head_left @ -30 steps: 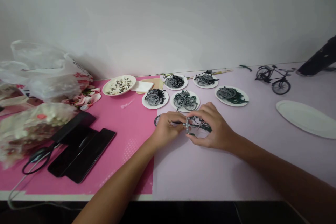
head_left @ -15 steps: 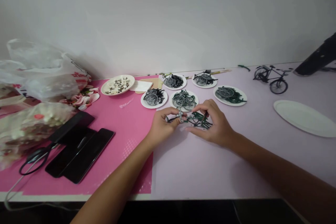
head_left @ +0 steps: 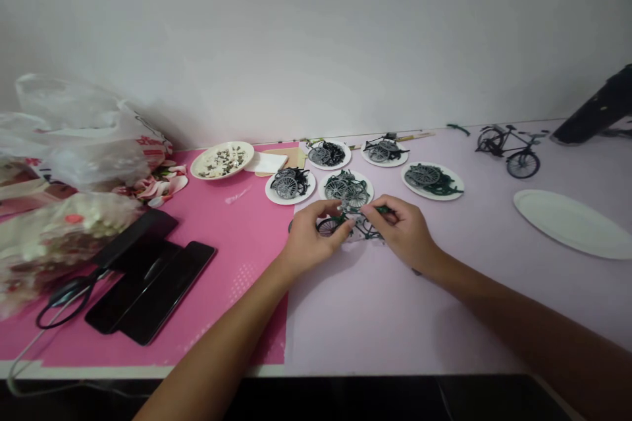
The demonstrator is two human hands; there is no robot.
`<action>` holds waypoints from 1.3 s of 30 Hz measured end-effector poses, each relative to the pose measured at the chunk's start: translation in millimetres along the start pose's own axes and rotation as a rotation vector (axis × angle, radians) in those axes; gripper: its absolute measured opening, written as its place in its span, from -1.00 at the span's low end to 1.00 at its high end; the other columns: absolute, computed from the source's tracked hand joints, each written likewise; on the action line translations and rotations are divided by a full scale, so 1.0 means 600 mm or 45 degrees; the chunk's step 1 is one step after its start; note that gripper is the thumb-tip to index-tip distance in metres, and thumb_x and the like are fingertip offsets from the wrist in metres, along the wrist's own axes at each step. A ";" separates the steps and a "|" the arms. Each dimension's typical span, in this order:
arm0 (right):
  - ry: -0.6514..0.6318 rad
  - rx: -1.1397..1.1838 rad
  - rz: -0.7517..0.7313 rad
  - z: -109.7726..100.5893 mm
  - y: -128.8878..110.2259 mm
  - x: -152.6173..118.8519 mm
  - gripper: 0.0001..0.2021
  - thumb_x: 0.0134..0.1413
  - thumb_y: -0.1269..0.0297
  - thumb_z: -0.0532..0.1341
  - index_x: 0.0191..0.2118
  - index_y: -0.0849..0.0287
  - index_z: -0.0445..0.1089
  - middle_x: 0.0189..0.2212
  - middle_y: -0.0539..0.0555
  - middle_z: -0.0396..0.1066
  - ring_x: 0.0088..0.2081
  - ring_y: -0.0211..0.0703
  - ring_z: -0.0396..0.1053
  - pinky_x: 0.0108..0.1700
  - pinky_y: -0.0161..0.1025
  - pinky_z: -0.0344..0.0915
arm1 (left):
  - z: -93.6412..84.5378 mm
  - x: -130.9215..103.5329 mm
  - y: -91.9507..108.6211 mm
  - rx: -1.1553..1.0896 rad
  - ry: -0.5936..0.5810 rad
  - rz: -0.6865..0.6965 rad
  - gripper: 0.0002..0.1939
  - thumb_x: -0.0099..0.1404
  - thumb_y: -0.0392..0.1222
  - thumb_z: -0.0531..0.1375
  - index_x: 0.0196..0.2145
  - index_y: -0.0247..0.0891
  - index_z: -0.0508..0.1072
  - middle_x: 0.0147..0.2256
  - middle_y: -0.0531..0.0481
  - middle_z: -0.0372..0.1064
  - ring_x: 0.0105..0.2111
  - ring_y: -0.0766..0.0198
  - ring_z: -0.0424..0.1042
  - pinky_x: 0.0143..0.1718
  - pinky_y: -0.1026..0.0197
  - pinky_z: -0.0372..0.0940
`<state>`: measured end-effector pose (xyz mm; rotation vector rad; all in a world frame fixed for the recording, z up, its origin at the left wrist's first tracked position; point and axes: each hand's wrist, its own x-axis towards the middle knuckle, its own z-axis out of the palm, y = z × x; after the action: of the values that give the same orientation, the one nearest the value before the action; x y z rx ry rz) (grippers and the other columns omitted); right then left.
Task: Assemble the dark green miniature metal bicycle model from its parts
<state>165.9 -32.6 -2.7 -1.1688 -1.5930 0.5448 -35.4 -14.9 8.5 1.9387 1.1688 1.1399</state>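
Note:
A miniature bicycle frame in dark green (head_left: 368, 229), with a thin black wheel (head_left: 326, 226), is partly hidden by my hands. My left hand (head_left: 311, 237) curls around its front end, thumb and forefinger on a small silvery bicycle part (head_left: 345, 206). Facing it, my right hand (head_left: 407, 230) is closed, its thumb and forefinger pinching a small dark green piece (head_left: 383, 209). Just behind my fingers is a white plate (head_left: 370, 183) bearing grey spoked wheels (head_left: 345, 191) and green parts.
More plates with model parts, such as the right one (head_left: 459, 194), line the back. At right are a finished-looking model bicycle (head_left: 513, 148), an oval plate (head_left: 573, 223) and a black cylinder (head_left: 595, 108). Phones (head_left: 168, 293), bags (head_left: 83, 138) and a bowl (head_left: 197, 168) occupy the left.
My right hand has moved slightly left, its fingers closing from a wider spread. The silvery part has tilted down to the bicycle's front, and the wheel shows more beneath my left hand.

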 end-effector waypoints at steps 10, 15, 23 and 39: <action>0.136 -0.059 -0.082 0.025 -0.012 -0.016 -0.76 0.30 0.17 0.26 -0.39 0.14 0.42 -0.60 -0.09 0.24 -0.58 -0.30 0.07 -0.50 -0.29 0.05 | 0.018 -0.014 0.007 0.412 0.387 0.538 -0.68 0.36 -0.10 0.30 0.00 -0.28 0.63 -0.12 -0.17 0.66 -0.21 0.07 0.67 -0.12 0.10 0.55; 0.114 -0.030 -0.047 0.032 -0.010 -0.020 -0.75 0.31 0.14 0.25 -0.39 0.14 0.42 -0.59 -0.09 0.24 -0.57 -0.30 0.09 -0.51 -0.30 0.06 | 0.021 -0.015 0.004 0.493 0.369 0.467 -0.67 0.38 -0.07 0.26 0.00 -0.28 0.64 -0.15 -0.17 0.67 -0.28 0.10 0.67 -0.21 0.17 0.54; 0.096 0.018 0.045 0.034 -0.013 -0.025 -0.72 0.30 0.07 0.26 -0.38 0.13 0.43 -0.59 -0.08 0.22 -0.57 -0.28 0.07 -0.51 -0.28 0.06 | 0.022 -0.018 0.010 0.430 0.255 0.231 -0.63 0.38 -0.06 0.23 0.04 -0.22 0.63 -0.21 -0.17 0.67 -0.33 0.11 0.62 -0.27 0.21 0.43; 0.087 0.041 0.064 0.033 -0.015 -0.026 -0.67 0.29 0.00 0.26 -0.39 0.13 0.43 -0.61 -0.07 0.24 -0.57 -0.27 0.10 -0.51 -0.28 0.08 | 0.021 -0.021 0.011 0.460 0.217 0.284 -0.64 0.44 -0.07 0.15 0.03 -0.24 0.63 -0.13 -0.17 0.66 -0.33 0.13 0.62 -0.27 0.20 0.44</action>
<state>144.0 -46.5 -9.8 -1.1936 -1.4945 0.5556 -24.6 -30.0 3.6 2.3297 1.3489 1.3008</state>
